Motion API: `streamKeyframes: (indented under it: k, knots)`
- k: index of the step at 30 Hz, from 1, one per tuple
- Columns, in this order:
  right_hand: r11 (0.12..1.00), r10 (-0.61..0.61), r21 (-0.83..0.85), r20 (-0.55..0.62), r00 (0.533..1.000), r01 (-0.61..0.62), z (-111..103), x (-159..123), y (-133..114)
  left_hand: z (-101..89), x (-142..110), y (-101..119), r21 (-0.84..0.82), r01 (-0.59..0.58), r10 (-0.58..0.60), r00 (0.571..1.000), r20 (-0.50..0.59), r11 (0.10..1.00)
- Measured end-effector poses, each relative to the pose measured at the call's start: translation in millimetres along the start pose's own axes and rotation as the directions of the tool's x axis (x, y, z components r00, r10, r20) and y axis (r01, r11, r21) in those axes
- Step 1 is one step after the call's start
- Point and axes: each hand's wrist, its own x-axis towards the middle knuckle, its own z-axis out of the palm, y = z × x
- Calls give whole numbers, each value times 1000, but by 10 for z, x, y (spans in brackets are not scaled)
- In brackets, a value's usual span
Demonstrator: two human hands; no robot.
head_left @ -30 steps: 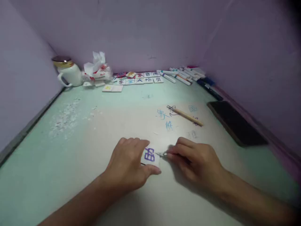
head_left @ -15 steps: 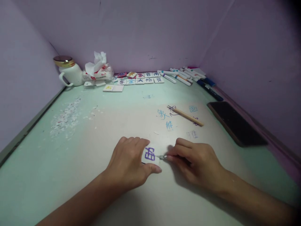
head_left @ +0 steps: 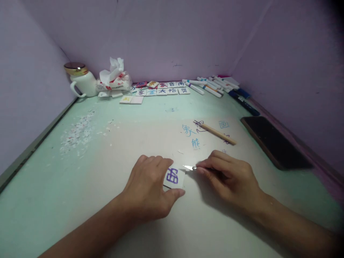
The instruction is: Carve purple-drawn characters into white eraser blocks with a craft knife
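My left hand (head_left: 150, 184) is closed round the edges of a small white square tile (head_left: 178, 178) on the table, thumb on the near side and fingers on the far side. A purple character is drawn on the tile, its left part hidden by my hand. Pinched in my right hand (head_left: 228, 175) is a craft knife (head_left: 190, 167), its pointed blade facing left. The blade is beside the tile's upper right corner, seemingly just above it. Most of the knife's handle is hidden in my fingers.
A pencil-like wooden stick (head_left: 218, 134) lies over characters written on the table (head_left: 120, 168). A phone (head_left: 275, 143) rests at right, markers (head_left: 209, 90) at the back. Lettered tiles (head_left: 161, 92), a tissue pack (head_left: 114, 84) and a lidded mug (head_left: 84, 84) line the back; white shavings (head_left: 77, 134) lie left.
My right hand has lifted the knife blade from the tile's right part and moved it up and slightly right. My left hand keeps its hold on the tile. The view has shifted slightly.
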Motion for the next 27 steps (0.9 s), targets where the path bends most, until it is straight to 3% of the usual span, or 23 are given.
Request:
streamKeyframes:
  k: [7, 16, 24, 27]
  knots:
    - [988, 93, 129, -59, 994, -85, -39, 42, 33, -26, -40, 25, -1, -34, 34, 999, 11, 999]
    - [985, 51, 168, -19, 999, -47, -15, 17, 46, 3, -91, 39, -24, -12, 11, 1000, -14, 1000]
    - [987, 43, 154, 5, 999, -43, -23, 10, 27, 95, -104, -10, -11, -47, 46, 993, -110, 999]
    - [986, 50, 162, -21, 999, -46, -38, 22, 16, 72, -126, -35, 21, -162, 162, 953, -256, 987]
